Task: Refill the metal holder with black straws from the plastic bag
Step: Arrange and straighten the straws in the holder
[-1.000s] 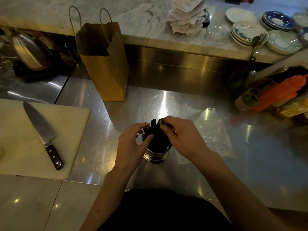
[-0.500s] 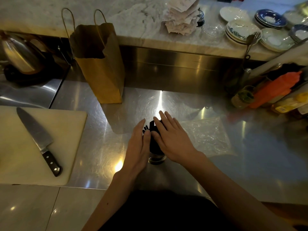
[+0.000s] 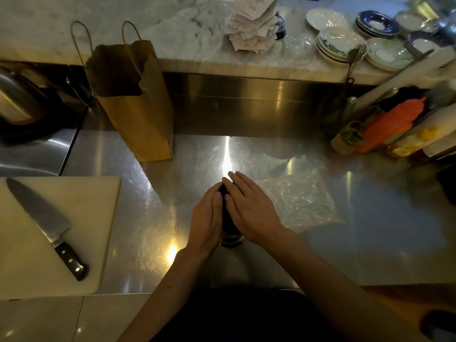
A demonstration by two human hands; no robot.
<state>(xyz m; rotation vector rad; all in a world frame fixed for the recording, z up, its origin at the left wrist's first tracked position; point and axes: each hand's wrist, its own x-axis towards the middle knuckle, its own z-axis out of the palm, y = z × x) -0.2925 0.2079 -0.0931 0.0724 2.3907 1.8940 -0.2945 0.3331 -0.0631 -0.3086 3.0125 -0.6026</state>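
Closest in: metal holder (image 3: pixel 230 239) stands on the steel counter (image 3: pixel 370 243) right in front of me, only its bottom rim visible. Black straws (image 3: pixel 224 193) are in it, showing as a dark sliver between my palms. Left hand (image 3: pixel 206 218) and right hand (image 3: pixel 251 211) are now pressed flat against the bundle from either side, fingers straight, not curled round anything. A second ago the straws fanned out loose and my fingers were picking at them; now they're gathered tight. I read that as squaring up the load, so the refill looks nearly done. Just right of the hands: plastic bag (image 3: pixel 298 198), flat, looks empty. Left: knife (image 3: pixel 42 218) on cutting board (image 3: pixel 98 193). Further back: paper bag (image 3: pixel 138 114), then stacked plates (image 3: pixel 338 43).
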